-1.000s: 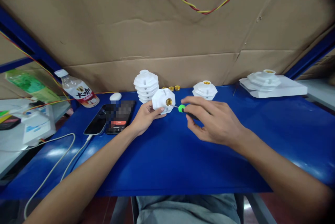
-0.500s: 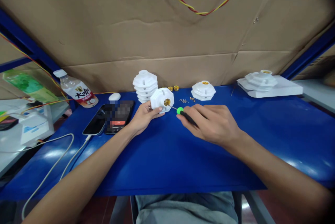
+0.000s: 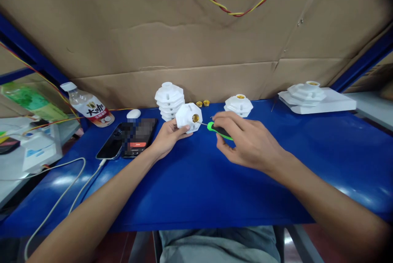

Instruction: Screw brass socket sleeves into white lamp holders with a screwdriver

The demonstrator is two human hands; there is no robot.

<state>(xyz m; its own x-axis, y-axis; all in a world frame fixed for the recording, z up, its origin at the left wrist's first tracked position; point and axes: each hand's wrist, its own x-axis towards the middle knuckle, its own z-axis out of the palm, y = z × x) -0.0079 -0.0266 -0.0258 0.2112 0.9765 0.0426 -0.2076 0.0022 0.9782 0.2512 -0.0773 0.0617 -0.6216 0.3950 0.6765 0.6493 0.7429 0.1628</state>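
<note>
Leftmost, a soft-looking green-tinted plastic bottle (image 3: 35,103) leans behind a boxy white plastic block (image 3: 41,150). Next, a clear bottle (image 3: 92,109) with a glossy printed label tilts on the smooth, shiny blue tabletop (image 3: 196,189). Just beside it sit a rounded white object (image 3: 134,114) and two flat, glassy phones: the left phone (image 3: 111,142) has a thin white cable (image 3: 87,181) at its lower edge, the right phone (image 3: 143,134) a partly blurred screen. A tower of white octagonal housings (image 3: 169,97) rises behind the left hand (image 3: 167,138), whose fingers and thumb are closed on a faceted white housing (image 3: 186,119), tilted above the tabletop, its round mouth lined with brassy metal. Two short gold rings (image 3: 203,103) lie behind. The slim metal shaft of a green-and-black screwdriver (image 3: 221,130) reaches that mouth, its handle gripped by the right hand (image 3: 250,142); the hands are apart. Beyond stands a shorter stack of octagonal housings (image 3: 238,106); far right, more white housings (image 3: 305,94) rest on a flat white slab (image 3: 340,101).
</note>
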